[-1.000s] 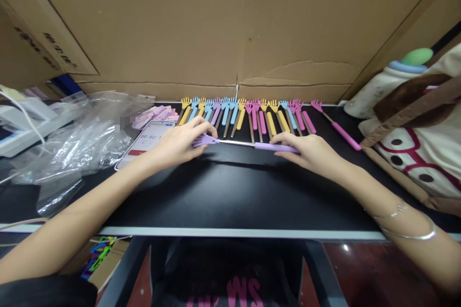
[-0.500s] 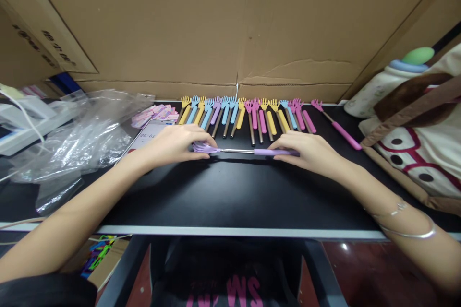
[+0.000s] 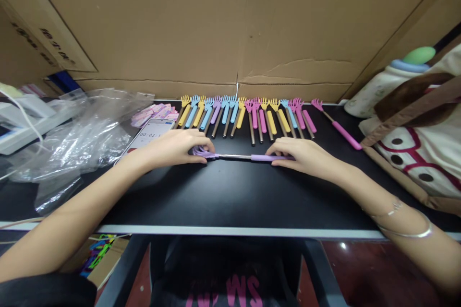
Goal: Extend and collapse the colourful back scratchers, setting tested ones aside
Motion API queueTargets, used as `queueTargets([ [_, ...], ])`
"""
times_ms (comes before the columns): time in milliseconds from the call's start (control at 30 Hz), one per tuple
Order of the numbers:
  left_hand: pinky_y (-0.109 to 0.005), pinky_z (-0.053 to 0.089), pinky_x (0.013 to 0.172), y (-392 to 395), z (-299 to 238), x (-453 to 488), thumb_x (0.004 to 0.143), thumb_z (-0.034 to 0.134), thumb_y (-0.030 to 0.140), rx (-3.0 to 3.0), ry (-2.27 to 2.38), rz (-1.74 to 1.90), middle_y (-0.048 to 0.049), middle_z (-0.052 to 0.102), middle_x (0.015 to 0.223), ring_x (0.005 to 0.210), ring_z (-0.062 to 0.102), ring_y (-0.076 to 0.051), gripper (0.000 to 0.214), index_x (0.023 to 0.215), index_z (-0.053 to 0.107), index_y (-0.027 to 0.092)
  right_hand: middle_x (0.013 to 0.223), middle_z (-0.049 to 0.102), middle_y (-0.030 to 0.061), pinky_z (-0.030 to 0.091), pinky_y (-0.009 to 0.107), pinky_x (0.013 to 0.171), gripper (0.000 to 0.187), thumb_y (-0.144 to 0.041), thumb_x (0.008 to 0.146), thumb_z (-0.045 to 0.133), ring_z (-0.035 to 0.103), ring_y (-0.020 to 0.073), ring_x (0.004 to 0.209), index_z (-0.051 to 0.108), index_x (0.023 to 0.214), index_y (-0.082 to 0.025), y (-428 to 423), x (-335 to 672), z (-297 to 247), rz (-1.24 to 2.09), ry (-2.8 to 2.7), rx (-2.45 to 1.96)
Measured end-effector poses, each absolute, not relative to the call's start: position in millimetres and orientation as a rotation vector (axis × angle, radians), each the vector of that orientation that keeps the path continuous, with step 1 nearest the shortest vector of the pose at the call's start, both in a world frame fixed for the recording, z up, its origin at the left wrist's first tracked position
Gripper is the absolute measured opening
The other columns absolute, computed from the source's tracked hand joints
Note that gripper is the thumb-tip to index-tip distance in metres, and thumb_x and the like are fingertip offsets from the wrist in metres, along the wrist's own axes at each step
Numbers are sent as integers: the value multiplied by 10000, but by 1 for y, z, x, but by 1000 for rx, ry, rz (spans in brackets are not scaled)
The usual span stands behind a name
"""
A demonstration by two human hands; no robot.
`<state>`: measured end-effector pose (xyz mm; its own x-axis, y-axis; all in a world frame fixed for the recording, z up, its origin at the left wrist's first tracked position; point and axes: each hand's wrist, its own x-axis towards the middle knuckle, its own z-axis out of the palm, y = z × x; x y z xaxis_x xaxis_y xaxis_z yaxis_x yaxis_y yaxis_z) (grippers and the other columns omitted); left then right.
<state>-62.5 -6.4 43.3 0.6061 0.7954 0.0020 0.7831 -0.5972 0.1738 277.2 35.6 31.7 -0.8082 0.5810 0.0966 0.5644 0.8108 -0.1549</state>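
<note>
A purple back scratcher (image 3: 236, 157) with a metal rod lies crosswise over the black tabletop, low down at its surface. My left hand (image 3: 182, 147) is closed around its clawed head, fingers partly covering the claws. Toward the other end, my right hand (image 3: 298, 154) pinches the purple sleeve between thumb and fingers. Behind it, several back scratchers in yellow, blue, purple and pink stand in a row, such as a yellow one (image 3: 272, 122). Farther right, a pink back scratcher (image 3: 345, 135) lies apart, its rod extended.
Left of the row are pink printed packets (image 3: 154, 112), a phone (image 3: 153, 133) and crumpled clear plastic bags (image 3: 82, 139). On the right sit a cloth bag (image 3: 425, 153) and a white bottle (image 3: 378, 88). Cardboard (image 3: 216, 24) walls the back of the black table (image 3: 234, 201).
Both hands have moved slightly toward me and a little left with the purple back scratcher, lowering it in the picture. The row behind has not moved.
</note>
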Motion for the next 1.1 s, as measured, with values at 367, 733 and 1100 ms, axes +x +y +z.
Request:
queueTargets([
  [367,-221,386,741,-4,42,-69,842,574,488,2644,1299,83,15,621,1097,965,589,-163,301,1089,616,322,782,582,1,363,238,590,175,-375,863,540,534,135,666,596,958,-239,38,284,35,232,-2863,-985],
  [733,-232,386,728,-7,44,-69,823,580,526,2636,1325,-8,1,572,1138,1007,566,-183,357,1113,577,318,776,576,0,350,238,583,156,-363,846,545,524,133,661,578,923,-232,38,283,38,288,-2881,-1026],
  [1100,-238,404,726,-6,46,-73,837,539,543,2684,1368,-72,-4,586,1151,992,584,-183,381,1128,564,299,783,579,-7,343,235,579,224,-431,837,556,532,132,665,575,948,-237,38,286,41,336,-2904,-1124],
])
